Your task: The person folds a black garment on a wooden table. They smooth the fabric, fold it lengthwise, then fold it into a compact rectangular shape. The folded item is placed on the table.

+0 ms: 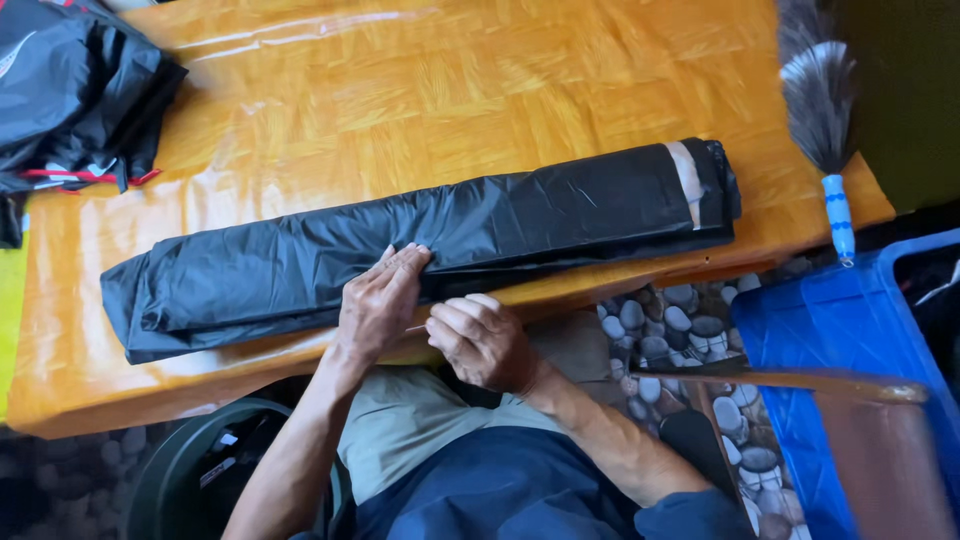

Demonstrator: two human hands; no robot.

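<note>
Head view looked down on a glossy orange wooden table [400, 90] with a long folded black plastic bundle [300, 260] lying across it, running from the lower left up toward the right. At its right end a pale band [686, 180] crossed the bundle. The bundle's near edge sat close to the table's front edge.

The left hand [378, 305] lay palm down on the bundle's near edge, about midway along, fingers close together and stretched flat, pressing the plastic; it gripped nothing that could be seen. The right hand [482, 340] was just beside it, at the table's front edge below the bundle, fingers curled inward in a loose fist. Whether it pinched a fold of plastic could not be told, since the fingertips were hidden.

A second heap of black fabric with red trim [70, 90] rested on the table's far left corner, well apart from the hands. A grey feather duster [820, 100] with a blue-and-white handle lay at the right edge of the table. Beside the table on the right stood a blue plastic crate [840, 340], and a pebble-patterned floor [670, 330] showed beneath.
</note>
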